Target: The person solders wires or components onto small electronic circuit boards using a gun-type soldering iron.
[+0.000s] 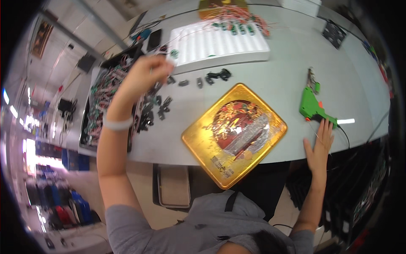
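Note:
My left hand (149, 73), blurred by motion, is over the near left corner of a white foam tray (220, 58). Its fingers are curled together; whatever they may pinch is hidden or too small to name. A small green circuit board (174, 53) shows on the tray just beyond the fingertips. My right hand (320, 146) lies flat at the right of the table, fingers stretched out, its tips beside the handle of a green glue gun (311, 103). Between the hands a gold tin lid (198, 137) lies turned cornerwise, with a crumpled silvery strip and glue-like strands on it.
Small black parts (148, 114) are scattered left of the lid. A black bin (84, 137) full of wired boards stands under my left forearm. Red wires with green boards (241, 27) lie across the tray's far end. A black phone (155, 39) sits at the back left.

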`<state>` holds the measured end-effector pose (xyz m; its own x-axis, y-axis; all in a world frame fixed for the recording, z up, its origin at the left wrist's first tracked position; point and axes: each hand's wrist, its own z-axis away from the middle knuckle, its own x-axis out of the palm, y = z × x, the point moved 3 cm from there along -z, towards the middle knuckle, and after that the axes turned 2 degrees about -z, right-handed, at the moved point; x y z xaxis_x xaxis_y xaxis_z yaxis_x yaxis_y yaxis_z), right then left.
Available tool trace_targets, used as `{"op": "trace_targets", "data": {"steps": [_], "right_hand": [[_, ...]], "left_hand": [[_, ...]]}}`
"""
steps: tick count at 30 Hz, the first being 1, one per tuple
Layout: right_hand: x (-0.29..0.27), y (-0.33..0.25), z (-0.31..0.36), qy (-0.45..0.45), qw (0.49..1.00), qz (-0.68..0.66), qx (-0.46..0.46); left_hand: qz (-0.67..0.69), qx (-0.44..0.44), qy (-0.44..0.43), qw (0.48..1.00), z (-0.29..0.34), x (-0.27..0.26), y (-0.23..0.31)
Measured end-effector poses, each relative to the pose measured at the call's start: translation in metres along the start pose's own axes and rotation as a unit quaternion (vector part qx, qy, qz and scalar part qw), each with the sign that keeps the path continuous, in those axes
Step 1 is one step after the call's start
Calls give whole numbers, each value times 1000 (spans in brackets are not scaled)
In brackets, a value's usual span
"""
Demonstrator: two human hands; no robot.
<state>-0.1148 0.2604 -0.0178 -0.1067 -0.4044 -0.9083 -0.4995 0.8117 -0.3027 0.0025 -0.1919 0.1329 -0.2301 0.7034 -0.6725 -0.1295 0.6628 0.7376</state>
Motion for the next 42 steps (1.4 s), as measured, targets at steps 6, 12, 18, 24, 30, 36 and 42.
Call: {"op": "trace_targets", "data": {"steps": [6,12,18,24,30,36,42], "right_hand": [[-3,-53,46,-25,992,-122,15],[-3,-71,43,0,971,-226,-72],[3,-106,7,-86,970,-153,-169],[11,-108,16,-79,975,-156,-134],[-8,-153,25,-9,970,-153,-187],[32,-231,-96,-22,894,-155,-419],[107,-292,-160,16,850,0,-527]], "left_hand": [[285,192,59,937,-136,-28,-4],[292,-43,212,932,-194,19,-36],[-292,207,335,872,-138,22,-69],[-382,83,107,914,-33,72,-92],[-341,113,157,920,1,71,-102],[-163,101,96,977,76,71,-44],[-69,20,55,996,147,94,-55]]}}
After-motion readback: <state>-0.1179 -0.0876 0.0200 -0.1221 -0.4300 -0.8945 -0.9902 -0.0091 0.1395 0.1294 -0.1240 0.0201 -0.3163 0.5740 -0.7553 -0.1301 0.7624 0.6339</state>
